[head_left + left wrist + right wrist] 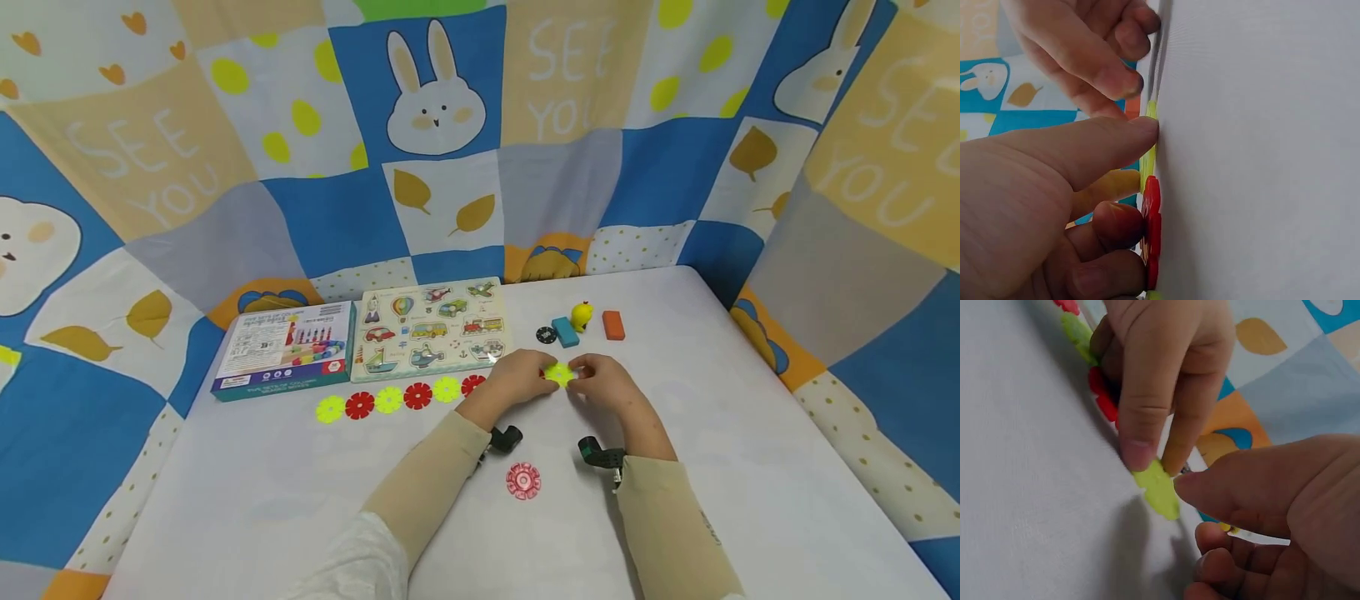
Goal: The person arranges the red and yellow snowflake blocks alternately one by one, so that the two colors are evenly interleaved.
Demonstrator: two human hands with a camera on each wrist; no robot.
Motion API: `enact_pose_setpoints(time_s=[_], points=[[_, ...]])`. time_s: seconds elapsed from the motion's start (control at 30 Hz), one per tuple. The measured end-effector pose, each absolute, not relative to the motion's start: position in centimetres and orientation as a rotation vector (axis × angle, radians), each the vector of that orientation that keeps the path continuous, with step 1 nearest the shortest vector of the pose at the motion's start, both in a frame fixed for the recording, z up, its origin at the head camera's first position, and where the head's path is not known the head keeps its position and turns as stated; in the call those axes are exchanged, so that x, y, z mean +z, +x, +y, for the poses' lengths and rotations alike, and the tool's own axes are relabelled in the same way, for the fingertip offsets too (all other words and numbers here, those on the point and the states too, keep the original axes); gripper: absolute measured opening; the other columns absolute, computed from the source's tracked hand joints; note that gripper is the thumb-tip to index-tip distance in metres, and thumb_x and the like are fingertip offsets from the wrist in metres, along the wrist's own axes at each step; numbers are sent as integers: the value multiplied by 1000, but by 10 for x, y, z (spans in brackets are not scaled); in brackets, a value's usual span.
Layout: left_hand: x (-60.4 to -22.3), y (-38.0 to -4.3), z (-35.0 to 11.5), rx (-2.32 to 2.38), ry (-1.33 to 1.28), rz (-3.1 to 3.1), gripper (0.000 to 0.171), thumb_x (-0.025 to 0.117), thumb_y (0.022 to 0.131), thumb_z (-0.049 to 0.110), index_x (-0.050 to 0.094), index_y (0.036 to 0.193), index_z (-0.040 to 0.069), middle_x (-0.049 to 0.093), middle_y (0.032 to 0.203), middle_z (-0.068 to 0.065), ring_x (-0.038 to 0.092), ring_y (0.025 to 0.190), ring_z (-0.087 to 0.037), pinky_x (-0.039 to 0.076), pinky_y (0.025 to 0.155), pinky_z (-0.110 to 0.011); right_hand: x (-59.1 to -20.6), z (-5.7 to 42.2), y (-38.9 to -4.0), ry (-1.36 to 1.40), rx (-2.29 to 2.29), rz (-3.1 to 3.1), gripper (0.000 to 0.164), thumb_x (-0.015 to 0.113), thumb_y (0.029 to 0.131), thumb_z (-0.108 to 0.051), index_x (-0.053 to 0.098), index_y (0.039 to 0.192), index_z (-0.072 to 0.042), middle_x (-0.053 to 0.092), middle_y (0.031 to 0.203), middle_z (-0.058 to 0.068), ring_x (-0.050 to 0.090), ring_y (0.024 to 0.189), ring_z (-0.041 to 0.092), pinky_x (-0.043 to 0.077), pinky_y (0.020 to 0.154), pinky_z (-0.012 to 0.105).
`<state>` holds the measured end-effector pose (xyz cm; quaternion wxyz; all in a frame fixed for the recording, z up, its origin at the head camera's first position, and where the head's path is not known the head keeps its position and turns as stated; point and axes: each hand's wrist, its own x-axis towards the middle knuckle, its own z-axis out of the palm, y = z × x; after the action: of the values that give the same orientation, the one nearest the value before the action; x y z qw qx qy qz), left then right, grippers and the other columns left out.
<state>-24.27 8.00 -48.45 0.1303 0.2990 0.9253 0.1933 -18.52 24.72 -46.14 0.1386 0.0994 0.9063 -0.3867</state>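
My left hand (519, 379) pinches a yellow-green flower-shaped plastic disc (559, 374) with notched edges between thumb and forefinger. Its other fingers rest by a red disc (1154, 244) right beside it. From the other side my right hand (611, 389) reaches in; its thumb tip overlaps the disc's edge in the right wrist view, while the left wrist view shows a small gap there. To the left, alternating yellow-green and red discs (417, 396) lie in a row, partly hidden by the left hand. A pink-red round piece (523, 481) lies between the forearms.
Behind the hands are a black round piece (546, 335), a blue block (566, 332), a yellow chick toy (581, 316) and an orange block (613, 325). A picture puzzle board (431, 329) and a flat box (285, 350) lie at back left. Patterned cloth surrounds the white table (750, 467).
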Motion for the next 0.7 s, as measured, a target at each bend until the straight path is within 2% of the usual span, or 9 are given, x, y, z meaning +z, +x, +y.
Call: enact_pose_setpoints(time_s=[0.2, 0.5, 0.7], points=[[-485, -244, 78, 572, 872, 2681, 47, 65, 87, 41, 60, 129, 21, 62, 119, 5, 55, 103, -11, 45, 89, -32, -447, 244, -162, 166, -1139, 2646, 38, 67, 87, -23, 58, 120, -8, 52, 90, 8, 47, 80, 23, 40, 63, 31], [-486, -243, 76, 578, 877, 2690, 47, 64, 88, 40, 58, 131, 22, 59, 126, 6, 52, 116, -12, 42, 95, -32, -453, 205, -99, -216, -1145, 2598, 25, 74, 81, -22, 64, 102, -12, 54, 76, -2, 50, 66, 14, 42, 57, 28], [-484, -240, 75, 604, 866, 2661, 47, 64, 88, 39, 57, 132, 22, 58, 127, 5, 51, 117, -13, 41, 97, -33, -462, 178, -78, -372, -1013, 2628, 38, 80, 74, -30, 63, 104, -13, 54, 77, -5, 49, 69, 11, 42, 61, 28]])
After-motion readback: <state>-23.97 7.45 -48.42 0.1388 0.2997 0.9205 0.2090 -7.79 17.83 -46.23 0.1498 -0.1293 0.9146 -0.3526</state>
